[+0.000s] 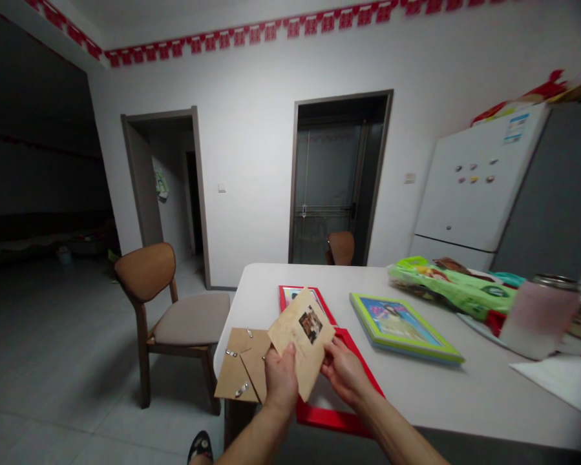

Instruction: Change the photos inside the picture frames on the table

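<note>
My left hand [279,378] and my right hand [344,371] both grip a tan paper sheet [302,339] with a small dark picture printed on it, held tilted above the table's near left corner. Under it lies a red picture frame [338,413], partly hidden by the sheet and my hands. A brown backing board [242,368] with metal clips lies to the left of my left hand, overhanging the white table [416,381]. A green-framed picture [401,326] lies flat to the right.
A green snack bag [452,287], a pink jar with a metal lid [537,316] and a white paper [561,378] sit at the table's right. A wooden chair [169,310] stands left of the table, another chair [341,247] behind it. A white fridge [484,187] is at the right.
</note>
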`<state>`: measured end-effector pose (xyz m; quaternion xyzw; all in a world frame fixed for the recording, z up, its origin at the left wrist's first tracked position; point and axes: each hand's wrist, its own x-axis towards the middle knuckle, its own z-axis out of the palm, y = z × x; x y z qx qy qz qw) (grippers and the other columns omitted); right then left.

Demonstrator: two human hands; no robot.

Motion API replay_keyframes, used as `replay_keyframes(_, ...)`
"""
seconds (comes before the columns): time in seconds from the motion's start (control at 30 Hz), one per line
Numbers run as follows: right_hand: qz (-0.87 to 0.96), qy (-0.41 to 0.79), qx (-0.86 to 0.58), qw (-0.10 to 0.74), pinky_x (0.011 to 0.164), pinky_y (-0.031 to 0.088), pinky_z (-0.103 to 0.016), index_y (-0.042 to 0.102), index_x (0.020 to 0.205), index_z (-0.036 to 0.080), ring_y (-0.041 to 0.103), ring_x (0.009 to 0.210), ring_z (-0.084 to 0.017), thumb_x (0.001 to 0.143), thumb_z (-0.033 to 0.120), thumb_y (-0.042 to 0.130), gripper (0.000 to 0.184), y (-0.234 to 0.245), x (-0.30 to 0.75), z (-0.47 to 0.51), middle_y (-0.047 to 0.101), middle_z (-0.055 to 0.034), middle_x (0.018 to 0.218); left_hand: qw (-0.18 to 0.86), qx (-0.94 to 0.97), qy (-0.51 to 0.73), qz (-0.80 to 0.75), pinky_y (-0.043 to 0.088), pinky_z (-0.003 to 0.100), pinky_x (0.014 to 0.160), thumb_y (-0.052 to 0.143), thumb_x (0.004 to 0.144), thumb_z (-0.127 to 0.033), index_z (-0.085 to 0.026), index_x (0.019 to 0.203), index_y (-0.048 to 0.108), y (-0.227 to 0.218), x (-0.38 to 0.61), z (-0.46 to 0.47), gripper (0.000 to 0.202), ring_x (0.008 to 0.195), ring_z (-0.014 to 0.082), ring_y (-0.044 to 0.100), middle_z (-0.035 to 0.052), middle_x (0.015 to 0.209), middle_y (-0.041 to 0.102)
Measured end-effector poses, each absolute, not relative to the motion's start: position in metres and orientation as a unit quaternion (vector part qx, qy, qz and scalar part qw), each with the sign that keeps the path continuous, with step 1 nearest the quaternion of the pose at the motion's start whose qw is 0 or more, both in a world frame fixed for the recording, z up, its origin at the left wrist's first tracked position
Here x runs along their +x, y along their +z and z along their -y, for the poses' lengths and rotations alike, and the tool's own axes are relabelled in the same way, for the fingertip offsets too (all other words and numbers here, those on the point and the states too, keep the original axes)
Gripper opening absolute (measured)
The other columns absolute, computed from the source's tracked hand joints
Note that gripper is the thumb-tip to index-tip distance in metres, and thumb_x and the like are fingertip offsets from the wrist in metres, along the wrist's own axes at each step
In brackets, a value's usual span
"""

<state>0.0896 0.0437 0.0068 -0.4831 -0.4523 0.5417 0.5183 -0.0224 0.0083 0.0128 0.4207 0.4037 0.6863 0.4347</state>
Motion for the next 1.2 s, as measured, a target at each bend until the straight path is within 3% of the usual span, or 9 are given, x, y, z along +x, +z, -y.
replay_keyframes(0.07,0.441,0.517,-0.507,0.531,0.055,0.047,-0.024,0.047,0.105,0.014,0.061,0.072,-0.017,0.066,0.018,0.033,0.042,0.008,0.105,-0.049,0.064,-0.0096,0.089,0.455,0.439,0.654,-0.415,0.043,0.025,0.08,0.043,0.074,-0.023,-0.008,0.106,0.05,0.007,-0.023,-0.01,0.036,0.097,0.0191,0.053,0.0124,0.105,0.057)
replay_keyframes(0.2,0.446,0.523,-0.545,0.479,0.059,0.049,-0.028,0.048,0.105,0.01,0.063,0.068,-0.019,0.061,0.011,0.033,0.047,0.015,0.141,-0.06,0.066,-0.0125,0.083,0.445,0.521,0.567,-0.457,0.036,0.025,0.088,0.046,0.066,-0.011,-0.009,0.11,0.046,0.001,-0.033,-0.006,0.045,0.104,0.0173,0.047,0.0118,0.114,0.051)
replay_keyframes(0.3,0.482,0.492,-0.586,0.427,0.058,0.048,-0.026,0.054,0.098,0.01,0.063,0.068,-0.019,0.062,0.01,0.033,0.042,0.012,0.158,-0.068,0.066,-0.0132,0.083,0.387,0.614,0.475,-0.497,0.032,0.028,0.092,0.052,0.061,-0.013,-0.011,0.108,0.05,-0.001,-0.037,0.005,0.047,0.104,0.0198,0.047,0.0098,0.111,0.053)
replay_keyframes(0.43,0.514,0.466,-0.603,0.394,0.053,0.048,-0.025,0.058,0.091,0.01,0.063,0.066,-0.018,0.062,0.011,0.034,0.037,0.002,0.16,-0.074,0.067,-0.0123,0.081,0.303,0.722,0.328,-0.529,0.029,0.028,0.094,0.049,0.065,-0.02,-0.013,0.114,0.044,-0.003,-0.035,0.016,0.05,0.108,0.0204,0.042,0.0078,0.117,0.048)
replay_keyframes(0.67,0.58,0.353,-0.64,0.359,0.05,0.044,-0.022,0.057,0.1,0.01,0.062,0.063,-0.016,0.065,0.012,0.032,0.043,-0.011,0.147,-0.081,0.067,-0.0092,0.074,0.278,0.753,0.278,-0.528,0.025,0.029,0.098,0.049,0.065,-0.024,-0.011,0.118,0.04,-0.011,-0.036,0.015,0.055,0.115,0.0214,0.035,0.0093,0.125,0.04)
replay_keyframes(0.83,0.622,0.21,-0.694,0.295,0.058,0.041,-0.024,0.063,0.083,0.013,0.06,0.07,-0.019,0.066,0.019,0.04,0.029,-0.011,0.149,-0.085,0.066,-0.0123,0.075,0.261,0.771,0.241,-0.528,0.02,0.031,0.1,0.052,0.066,-0.029,-0.012,0.119,0.039,-0.011,-0.036,0.018,0.058,0.12,0.022,0.027,0.0099,0.129,0.034)
replay_keyframes(1.03,0.645,0.077,-0.731,0.209,0.06,0.039,-0.032,0.062,0.079,0.011,0.058,0.076,-0.025,0.07,0.034,0.042,0.031,-0.013,0.144,-0.079,0.06,-0.0182,0.085,0.223,0.805,0.206,-0.51,0.019,0.033,0.1,0.049,0.07,-0.037,-0.014,0.109,0.049,-0.005,-0.033,0.02,0.046,0.12,0.0236,0.026,0.008,0.125,0.04)
replay_keyframes(1.2,0.662,0.011,-0.727,0.183,0.063,0.039,-0.032,0.058,0.089,0.012,0.055,0.082,-0.024,0.073,0.038,0.041,0.035,-0.019,0.143,-0.076,0.055,-0.015,0.09,0.172,0.819,0.192,-0.513,0.018,0.039,0.099,0.045,0.072,-0.042,-0.015,0.11,0.048,-0.006,-0.033,0.021,0.047,0.118,0.0261,0.029,0.0095,0.123,0.043)
